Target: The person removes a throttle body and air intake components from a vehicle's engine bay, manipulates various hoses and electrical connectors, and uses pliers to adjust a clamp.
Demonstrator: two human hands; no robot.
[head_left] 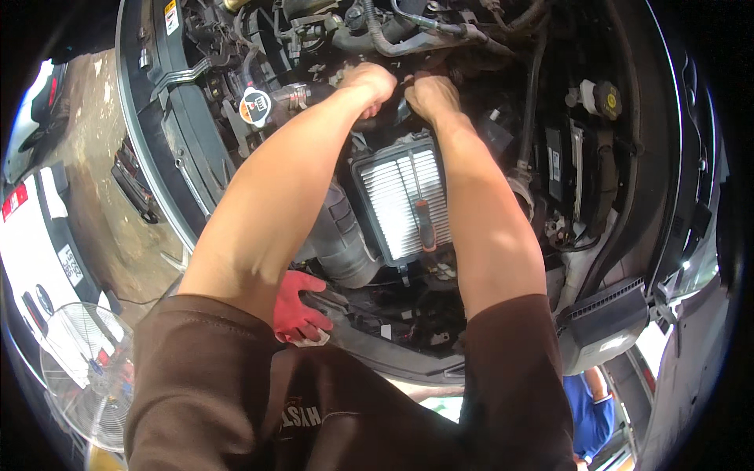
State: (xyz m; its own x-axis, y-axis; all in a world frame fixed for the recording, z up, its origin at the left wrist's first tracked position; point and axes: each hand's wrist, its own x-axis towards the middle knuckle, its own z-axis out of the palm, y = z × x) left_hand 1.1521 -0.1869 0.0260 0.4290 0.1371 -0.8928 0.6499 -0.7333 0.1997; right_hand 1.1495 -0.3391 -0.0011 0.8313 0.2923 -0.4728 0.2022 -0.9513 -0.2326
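In the head view, my left hand (pixel 369 88) reaches into an engine bay with curled fingers, beside a hose and fittings near a radiator cap (pixel 255 105). My right hand (pixel 430 96) is just to its right, fingers curled low among dark parts; what either hand grips is hidden. Between my forearms, a white pleated air filter (pixel 386 200) sits in its housing, with an orange-and-grey screwdriver (pixel 426 226) lying across it. A grey ribbed air duct (pixel 340 235) is left of the filter. A red glove (pixel 302 318) lies below my left forearm.
The car's body edge (pixel 137 118) borders the bay on the left. A white vehicle (pixel 31 235) and a wire fan (pixel 82 369) stand beyond it. A removed dark plastic cover (pixel 601 322) rests at the lower right. Another person in a blue shirt (pixel 587 412) is behind it.
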